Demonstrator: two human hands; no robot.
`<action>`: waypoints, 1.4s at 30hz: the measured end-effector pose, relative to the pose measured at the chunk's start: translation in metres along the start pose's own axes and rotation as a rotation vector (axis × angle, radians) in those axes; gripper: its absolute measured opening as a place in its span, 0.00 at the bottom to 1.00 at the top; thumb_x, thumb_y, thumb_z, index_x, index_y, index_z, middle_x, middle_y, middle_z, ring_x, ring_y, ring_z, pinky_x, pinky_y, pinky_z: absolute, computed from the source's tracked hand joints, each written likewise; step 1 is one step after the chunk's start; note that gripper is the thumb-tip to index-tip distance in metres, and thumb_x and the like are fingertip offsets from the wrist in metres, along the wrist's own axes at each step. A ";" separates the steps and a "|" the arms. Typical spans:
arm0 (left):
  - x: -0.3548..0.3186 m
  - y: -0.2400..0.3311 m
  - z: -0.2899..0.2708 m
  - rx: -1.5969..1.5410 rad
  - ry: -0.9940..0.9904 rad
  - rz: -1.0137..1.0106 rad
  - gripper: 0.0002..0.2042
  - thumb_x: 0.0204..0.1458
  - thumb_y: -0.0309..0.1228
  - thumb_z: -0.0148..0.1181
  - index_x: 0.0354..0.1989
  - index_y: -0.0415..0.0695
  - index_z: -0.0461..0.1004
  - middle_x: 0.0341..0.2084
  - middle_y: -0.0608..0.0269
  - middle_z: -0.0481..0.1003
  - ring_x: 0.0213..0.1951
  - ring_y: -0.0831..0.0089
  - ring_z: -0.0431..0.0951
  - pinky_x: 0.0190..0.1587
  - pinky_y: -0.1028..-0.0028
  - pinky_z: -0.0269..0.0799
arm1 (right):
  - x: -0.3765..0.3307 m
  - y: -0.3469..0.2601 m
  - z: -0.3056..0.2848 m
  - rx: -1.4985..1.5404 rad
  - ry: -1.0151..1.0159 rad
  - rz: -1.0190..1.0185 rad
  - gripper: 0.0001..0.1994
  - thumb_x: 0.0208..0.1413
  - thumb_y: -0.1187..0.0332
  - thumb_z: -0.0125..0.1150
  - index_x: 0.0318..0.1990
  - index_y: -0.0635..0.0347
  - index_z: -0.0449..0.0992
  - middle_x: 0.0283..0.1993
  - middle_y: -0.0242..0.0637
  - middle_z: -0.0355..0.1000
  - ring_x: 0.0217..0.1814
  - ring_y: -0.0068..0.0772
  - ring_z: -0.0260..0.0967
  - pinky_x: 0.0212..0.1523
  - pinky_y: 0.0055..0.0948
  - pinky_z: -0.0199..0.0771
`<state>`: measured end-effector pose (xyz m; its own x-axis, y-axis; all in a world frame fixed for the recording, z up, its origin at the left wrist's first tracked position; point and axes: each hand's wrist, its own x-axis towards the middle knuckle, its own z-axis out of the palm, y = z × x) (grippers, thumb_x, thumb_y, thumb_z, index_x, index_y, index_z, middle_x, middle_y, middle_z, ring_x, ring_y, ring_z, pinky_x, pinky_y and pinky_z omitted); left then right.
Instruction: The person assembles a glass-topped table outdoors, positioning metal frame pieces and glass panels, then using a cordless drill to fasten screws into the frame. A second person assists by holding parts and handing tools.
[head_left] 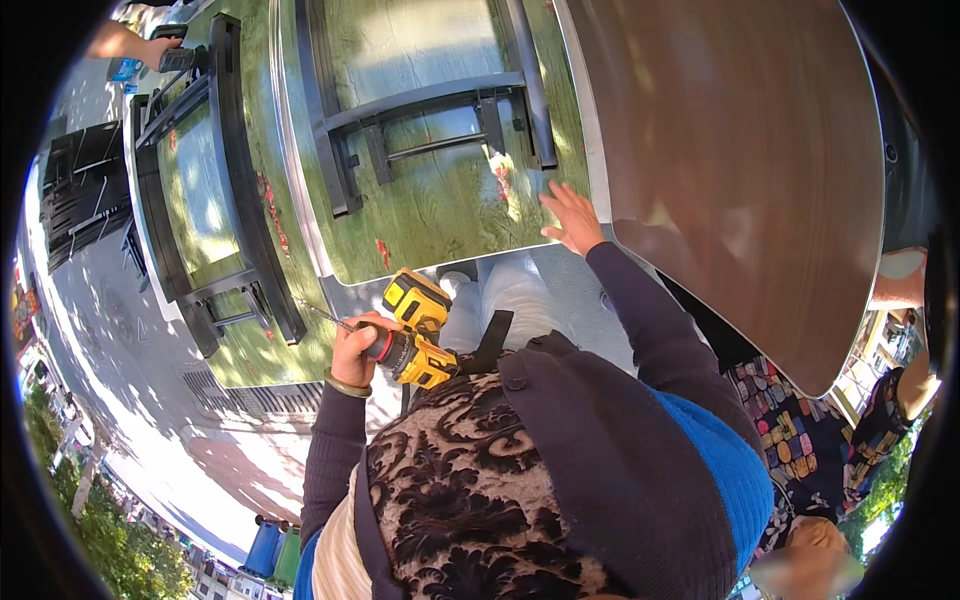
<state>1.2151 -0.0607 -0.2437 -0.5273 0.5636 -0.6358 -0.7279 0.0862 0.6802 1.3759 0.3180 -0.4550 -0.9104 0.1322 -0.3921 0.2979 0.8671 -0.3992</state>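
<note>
My left hand [358, 355] is closed around the front of a yellow and black cordless drill [428, 364], by its chuck. A long thin bit sticks out past my fingers toward the upper left, and the drill lies close against my front. My right hand [574, 218] is stretched out with its fingers spread and nothing in it, at the near right corner of a green wood-grain tabletop [440, 235]. Whether its fingertips touch the surface I cannot tell. On that tabletop lies a black folding leg frame [425, 105] with a thin crossbar.
Left of it is a second green tabletop [205, 255] with a black leg frame [235, 150]. A large brown tabletop [740, 190] fills the right side. Another person's hand [150, 50] grips a dark tool at the upper left. Someone in patterned clothing [790, 430] is at the lower right.
</note>
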 end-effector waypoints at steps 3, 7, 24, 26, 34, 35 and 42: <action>-0.039 -0.019 -0.015 0.025 0.044 0.014 0.22 0.42 0.42 0.58 0.30 0.30 0.77 0.23 0.58 0.72 0.25 0.73 0.72 0.31 0.77 0.67 | 0.011 -0.024 -0.016 -0.170 -0.189 0.074 0.57 0.30 0.52 0.76 0.69 0.41 0.43 0.73 0.41 0.35 0.75 0.49 0.30 0.65 0.56 0.44; -0.090 -0.037 -0.035 0.021 0.169 0.070 0.23 0.41 0.44 0.59 0.29 0.29 0.76 0.21 0.60 0.70 0.23 0.73 0.71 0.29 0.77 0.65 | 0.022 -0.025 -0.009 -0.332 -0.255 0.097 0.68 0.19 0.51 0.80 0.70 0.39 0.36 0.73 0.43 0.29 0.75 0.52 0.25 0.64 0.62 0.42; -0.192 -0.126 -0.099 -0.232 0.353 0.152 0.20 0.39 0.41 0.58 0.30 0.30 0.77 0.23 0.62 0.70 0.26 0.74 0.72 0.32 0.78 0.67 | 0.058 -0.155 0.018 -0.554 -0.366 0.115 0.65 0.25 0.48 0.78 0.70 0.51 0.37 0.71 0.57 0.35 0.73 0.60 0.32 0.62 0.62 0.45; -0.199 -0.136 -0.101 -0.282 0.393 0.129 0.20 0.39 0.41 0.59 0.30 0.31 0.78 0.22 0.62 0.70 0.26 0.74 0.72 0.31 0.78 0.66 | 0.067 -0.211 0.046 -0.284 -0.123 -0.229 0.59 0.27 0.49 0.76 0.68 0.51 0.45 0.70 0.52 0.41 0.73 0.56 0.35 0.63 0.59 0.46; -0.222 -0.159 -0.094 -0.362 0.518 0.206 0.21 0.38 0.42 0.61 0.30 0.32 0.78 0.21 0.63 0.70 0.26 0.74 0.72 0.31 0.78 0.66 | 0.142 -0.322 0.098 -0.377 -0.201 -0.267 0.67 0.21 0.42 0.76 0.70 0.44 0.36 0.73 0.50 0.29 0.73 0.63 0.25 0.61 0.68 0.39; -0.224 -0.164 -0.095 -0.360 0.521 0.198 0.21 0.38 0.42 0.60 0.30 0.32 0.78 0.22 0.63 0.70 0.27 0.74 0.72 0.31 0.78 0.65 | 0.144 -0.325 0.099 -0.406 -0.214 -0.243 0.68 0.20 0.42 0.76 0.70 0.44 0.35 0.73 0.50 0.27 0.73 0.64 0.24 0.60 0.70 0.38; -0.224 -0.174 -0.092 -0.449 0.520 0.181 0.21 0.39 0.43 0.60 0.30 0.32 0.78 0.23 0.61 0.71 0.26 0.74 0.72 0.31 0.78 0.65 | 0.145 -0.335 0.106 -0.423 -0.287 -0.198 0.69 0.19 0.41 0.77 0.70 0.43 0.32 0.73 0.49 0.23 0.73 0.65 0.18 0.60 0.72 0.36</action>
<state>1.4189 -0.2775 -0.2533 -0.7168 0.0621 -0.6945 -0.6601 -0.3816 0.6471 1.1743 -0.0038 -0.4661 -0.8046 -0.1386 -0.5774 -0.0669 0.9874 -0.1437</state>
